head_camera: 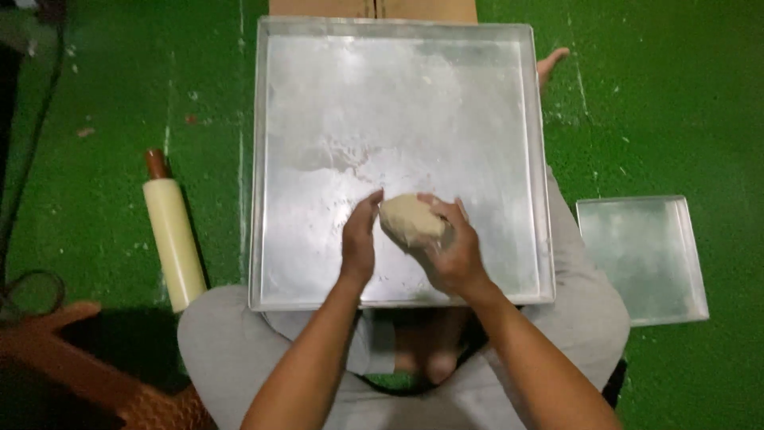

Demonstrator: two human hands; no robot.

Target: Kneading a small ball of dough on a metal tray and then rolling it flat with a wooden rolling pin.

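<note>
A pale tan lump of dough (407, 218) is held just above the near part of a large square metal tray (318, 119) dusted with flour. My right hand (455, 253) cups the dough from the right and below. My left hand (360, 239) presses flat against its left side, fingers pointing away from me. The tray rests across my lap, on my grey-trousered knees.
A cream rolling pin (173, 239) with a brown handle lies on the green floor left of the tray. A smaller square metal tray (645, 259) sits on the floor at the right. A brown woven object (72, 374) fills the lower left corner. A bare foot (551, 65) shows past the tray's far right corner.
</note>
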